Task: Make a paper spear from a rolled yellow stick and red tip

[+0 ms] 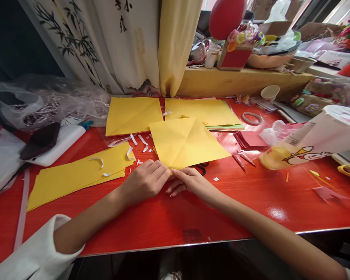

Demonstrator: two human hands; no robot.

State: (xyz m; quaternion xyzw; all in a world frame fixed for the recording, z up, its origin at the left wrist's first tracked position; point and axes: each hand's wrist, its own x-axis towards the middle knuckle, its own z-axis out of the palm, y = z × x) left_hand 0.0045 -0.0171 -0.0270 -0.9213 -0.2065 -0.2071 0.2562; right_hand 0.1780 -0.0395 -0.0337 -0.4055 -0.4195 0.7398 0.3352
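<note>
A square sheet of yellow paper (189, 140) with crossing crease lines is held by its near corner above the red table. My left hand (148, 177) is closed on that corner, fingers curled over it. My right hand (189, 181) pinches the same corner between thumb and forefinger, the other fingers curled below. The corner looks folded over, though my fingers cover most of it. Black scissor handles (203, 168) poke out from under the sheet's right side.
Yellow strips (76, 175) lie at the left with white paper scraps. Behind are a yellow sheet (137, 114) and a paper stack (201, 111). A tilted drink cup (306, 140), red paper (251, 140) and a tape roll (252, 118) are at the right. A phone (42, 140) lies left.
</note>
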